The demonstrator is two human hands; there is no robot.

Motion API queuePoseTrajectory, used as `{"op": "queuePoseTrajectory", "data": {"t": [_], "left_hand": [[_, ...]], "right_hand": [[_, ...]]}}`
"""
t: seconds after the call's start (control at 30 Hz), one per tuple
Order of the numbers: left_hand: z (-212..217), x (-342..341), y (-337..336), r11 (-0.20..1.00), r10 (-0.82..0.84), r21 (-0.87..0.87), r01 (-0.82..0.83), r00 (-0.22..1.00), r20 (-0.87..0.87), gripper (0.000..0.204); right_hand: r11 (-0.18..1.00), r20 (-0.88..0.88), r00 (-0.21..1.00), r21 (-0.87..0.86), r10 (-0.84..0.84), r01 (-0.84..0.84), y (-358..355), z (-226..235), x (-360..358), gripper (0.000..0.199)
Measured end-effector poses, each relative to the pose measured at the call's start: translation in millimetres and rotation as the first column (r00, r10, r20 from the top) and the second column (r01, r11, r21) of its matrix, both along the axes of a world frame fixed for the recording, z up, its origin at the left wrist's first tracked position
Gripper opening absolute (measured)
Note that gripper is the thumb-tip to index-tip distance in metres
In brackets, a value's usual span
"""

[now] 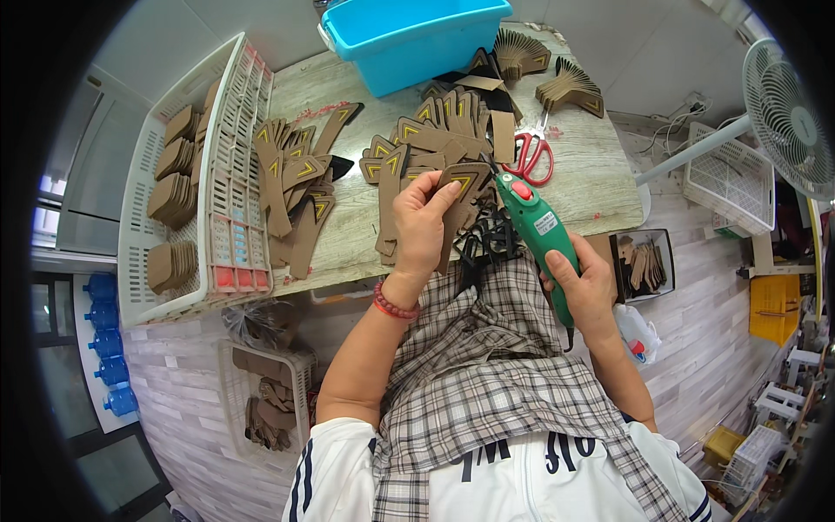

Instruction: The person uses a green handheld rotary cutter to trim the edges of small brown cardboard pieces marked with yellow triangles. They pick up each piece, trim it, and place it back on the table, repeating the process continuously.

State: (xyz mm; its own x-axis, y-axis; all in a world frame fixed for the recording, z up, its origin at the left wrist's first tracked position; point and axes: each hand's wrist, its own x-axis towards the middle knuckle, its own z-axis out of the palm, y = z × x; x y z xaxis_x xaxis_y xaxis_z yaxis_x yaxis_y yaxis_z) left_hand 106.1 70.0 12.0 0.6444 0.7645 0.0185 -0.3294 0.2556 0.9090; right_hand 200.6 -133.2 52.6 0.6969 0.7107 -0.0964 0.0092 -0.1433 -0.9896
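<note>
Nearest me, the person's plaid apron [470, 374] covers the lap, and 1 red bracelet [396, 303] circles the left wrist. The 2 hands are both occupied. The left hand [419, 222] is pinched, thumb against fingers, on 1 brown piece [456, 217] with a yellow V, held over the near edge of the desk [596, 196]. The right hand [578, 283] curls around 1 green power tool [532, 222] with a red button; its tip is right by that piece, though I cannot tell whether they touch. Black strips [489, 237] bunch up beneath.

On the desk are 2 loose heaps of similar pieces, a middle heap [439, 139] and a left heap [300, 165], too overlapped to count. There is 1 pair of red-handled scissors [525, 157], and 1 white crate [235, 230] holding several stacks. Farther back sit 2 fanned stacks [574, 87] and 1 blue tub [426, 61]. Off the desk, 1 fan [787, 117] stands at right, and 5 blue water jugs [106, 344] line up at far left.
</note>
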Motion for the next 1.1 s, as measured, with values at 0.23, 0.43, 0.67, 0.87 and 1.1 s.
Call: {"op": "queuePoseTrajectory", "data": {"t": [0.23,0.43,0.67,0.87,1.1], "left_hand": [[3,-7,8,0.996,-0.029,0.087,0.031,0.999,-0.027,0.014],[2,-8,13,0.992,-0.038,0.118,0.043,0.998,-0.048,0.014],[0,-12,20,0.972,-0.045,0.22,0.078,0.988,-0.149,0.012],[5,-18,33,0.935,-0.1,0.31,0.174,0.965,-0.241,0.012],[12,-23,47,0.873,-0.139,0.399,0.28,0.928,-0.346,0.01]], "right_hand": [[0.999,-0.017,0.999,-0.032,0.03,-0.03,-4,-2,1,0.04],[0.999,-0.024,0.999,-0.016,0.034,-0.034,-4,-1,0,0.039],[0.998,-0.01,0.998,-0.024,0.057,-0.057,-7,-6,2,0.037],[0.995,-0.052,0.995,-0.056,0.083,-0.086,-12,-4,5,0.036],[0.988,-0.074,0.99,-0.083,0.123,-0.13,-15,-2,6,0.036]]}}
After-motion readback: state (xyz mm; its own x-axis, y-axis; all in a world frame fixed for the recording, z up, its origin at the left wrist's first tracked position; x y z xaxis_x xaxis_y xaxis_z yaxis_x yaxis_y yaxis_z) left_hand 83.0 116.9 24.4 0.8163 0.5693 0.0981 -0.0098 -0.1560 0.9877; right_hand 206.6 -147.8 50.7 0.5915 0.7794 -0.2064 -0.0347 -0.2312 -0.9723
